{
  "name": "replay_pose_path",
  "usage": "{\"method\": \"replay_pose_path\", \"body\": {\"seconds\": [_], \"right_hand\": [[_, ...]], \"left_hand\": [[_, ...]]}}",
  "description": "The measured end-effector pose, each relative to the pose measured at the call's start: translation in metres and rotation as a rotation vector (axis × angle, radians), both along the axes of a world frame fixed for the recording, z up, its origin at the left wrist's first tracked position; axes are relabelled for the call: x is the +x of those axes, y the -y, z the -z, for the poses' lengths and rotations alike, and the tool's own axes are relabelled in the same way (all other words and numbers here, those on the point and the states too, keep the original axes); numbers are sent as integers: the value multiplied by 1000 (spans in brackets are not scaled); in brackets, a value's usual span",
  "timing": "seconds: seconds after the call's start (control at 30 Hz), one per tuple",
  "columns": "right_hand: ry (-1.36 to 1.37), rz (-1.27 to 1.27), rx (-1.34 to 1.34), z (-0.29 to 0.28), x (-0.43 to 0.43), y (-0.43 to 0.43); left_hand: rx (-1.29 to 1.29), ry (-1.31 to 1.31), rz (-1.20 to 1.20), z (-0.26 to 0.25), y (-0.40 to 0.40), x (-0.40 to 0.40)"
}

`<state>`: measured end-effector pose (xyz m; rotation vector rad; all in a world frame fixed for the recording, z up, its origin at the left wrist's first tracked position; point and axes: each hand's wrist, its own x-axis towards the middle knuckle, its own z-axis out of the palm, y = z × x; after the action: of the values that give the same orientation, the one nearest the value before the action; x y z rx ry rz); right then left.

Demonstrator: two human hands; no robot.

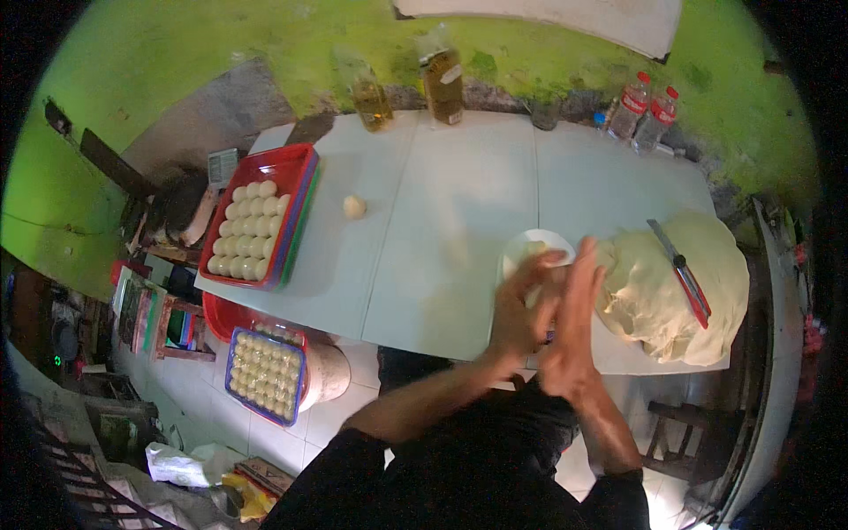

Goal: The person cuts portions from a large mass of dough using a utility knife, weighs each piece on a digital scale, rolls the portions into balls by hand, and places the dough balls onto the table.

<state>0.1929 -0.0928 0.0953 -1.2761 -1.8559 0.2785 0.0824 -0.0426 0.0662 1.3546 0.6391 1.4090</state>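
My left hand [520,315] and my right hand [571,324] are pressed close together above the table's front edge, both blurred. The right palm is flat with its fingers stretched out, while the left fingers curve towards it. Whatever may be between the palms is hidden. Just behind them, a white plate [553,237] is partly covered by my fingers. To the right rests a large mound of pale dough [636,291], with a red-handled utility knife [692,291] lying on top. A single dough ball [355,207] sits alone on the table's left half.
Stacked trays [306,182] at the left hold rows of dough balls [248,228]. Below, another blue-rimmed tray [265,375] of balls rests near a pale bucket [329,374]. Oil bottles [442,83], a glass [544,114] and plastic bottles [629,112] line the wall. A wooden stool [689,437] stands lower right.
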Motion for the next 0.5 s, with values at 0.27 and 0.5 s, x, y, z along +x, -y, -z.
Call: {"method": "replay_pose_path", "body": {"seconds": [0.27, 0.5], "right_hand": [[566, 739, 75, 4, 179, -15], [306, 643, -141, -7, 197, 0]], "left_hand": [[-310, -1063, -486, 7, -200, -251], [126, -847, -449, -23, -175, -129]]}}
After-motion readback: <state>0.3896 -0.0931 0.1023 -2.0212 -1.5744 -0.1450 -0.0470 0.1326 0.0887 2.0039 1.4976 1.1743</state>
